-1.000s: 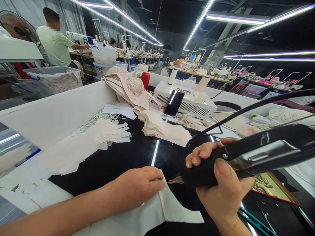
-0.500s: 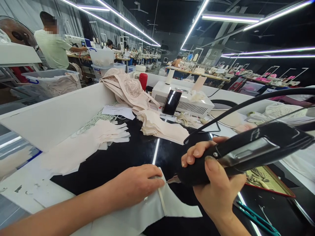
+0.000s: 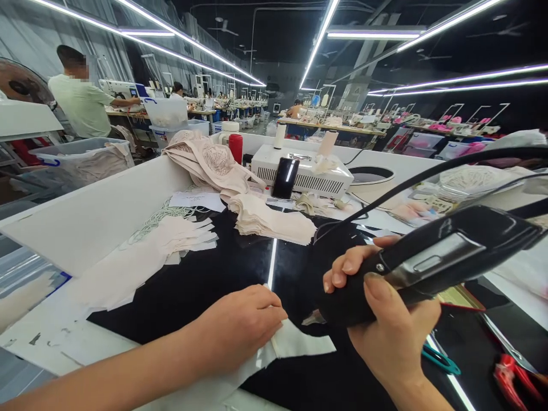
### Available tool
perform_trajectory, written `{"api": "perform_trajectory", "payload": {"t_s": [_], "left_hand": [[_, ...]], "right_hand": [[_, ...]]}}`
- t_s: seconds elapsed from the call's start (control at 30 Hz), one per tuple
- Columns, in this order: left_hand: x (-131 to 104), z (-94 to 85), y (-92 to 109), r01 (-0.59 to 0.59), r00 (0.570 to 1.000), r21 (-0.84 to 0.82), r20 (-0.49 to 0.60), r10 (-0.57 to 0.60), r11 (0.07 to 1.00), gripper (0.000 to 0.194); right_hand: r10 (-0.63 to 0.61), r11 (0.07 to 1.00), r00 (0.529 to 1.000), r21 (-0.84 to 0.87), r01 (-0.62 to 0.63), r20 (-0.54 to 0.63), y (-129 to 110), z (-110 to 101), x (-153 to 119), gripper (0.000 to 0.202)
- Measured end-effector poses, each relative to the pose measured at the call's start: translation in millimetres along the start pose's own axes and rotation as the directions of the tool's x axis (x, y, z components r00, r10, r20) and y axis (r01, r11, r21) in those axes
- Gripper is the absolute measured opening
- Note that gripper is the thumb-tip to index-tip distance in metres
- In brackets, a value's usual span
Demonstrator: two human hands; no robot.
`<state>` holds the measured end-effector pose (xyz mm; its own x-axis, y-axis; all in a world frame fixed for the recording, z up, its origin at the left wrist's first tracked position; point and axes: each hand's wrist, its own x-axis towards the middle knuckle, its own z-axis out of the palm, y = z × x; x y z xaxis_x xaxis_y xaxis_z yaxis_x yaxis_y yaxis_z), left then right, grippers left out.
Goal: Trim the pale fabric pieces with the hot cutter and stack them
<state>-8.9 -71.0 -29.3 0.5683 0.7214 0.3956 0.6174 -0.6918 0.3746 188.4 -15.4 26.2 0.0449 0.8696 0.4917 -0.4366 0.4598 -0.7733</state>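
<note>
Left hand (image 3: 250, 319) bent over the far end of a pale fabric piece (image 3: 302, 341), fingers gathered closed on it; thumb's grip hard to make out. Right hand (image 3: 389, 319) wrapped around a black handheld tool (image 3: 428, 257), thumb along its near side.

Key relation: fabric lies left of the tool and on its near side, at the near middle of the dark counter (image 3: 192, 291). Left hand is the nearer one, in contact; right hand sits apart, to the right. Tool's long axis slants from far right to near left, its metal nose pointing at the left hand, a strip of dark surface between. Fabric's exposed flap runs rightward, tapering below the nose.

Fabric: thin, off-white, smooth, cleanly edged, a narrow ridge by the fingertips; remainder partly hidden under the forearm.
</note>
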Motion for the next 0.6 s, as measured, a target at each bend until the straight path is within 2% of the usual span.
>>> {"api": "perform_trajectory", "payload": {"t_s": [0.17, 0.37, 0.6], "left_hand": [[2.2, 8.8, 3.3, 0.019, 1.000, 0.033, -0.005, -0.019, 0.999, 0.018], [-0.3, 7.6, 2.4, -0.006, 1.000, 0.096, 0.010, 0.005, 0.995, 0.018], [-14.6, 13.5, -1.5, -0.054, 0.998, 0.229, 0.039, 0.046, 0.972, 0.020]], "right_hand": [[-0.003, 1.000, 1.000, -0.011, 0.003, 0.027, -1.7, -5.8, -5.2, 0.033], [-0.011, 1.000, 0.999, -0.022, 0.012, 0.044, -1.9, -10.7, -9.3, 0.032], [0.018, 1.000, 0.998, 0.017, -0.019, 0.052, 7.0, 0.0, -6.1, 0.036]]}}
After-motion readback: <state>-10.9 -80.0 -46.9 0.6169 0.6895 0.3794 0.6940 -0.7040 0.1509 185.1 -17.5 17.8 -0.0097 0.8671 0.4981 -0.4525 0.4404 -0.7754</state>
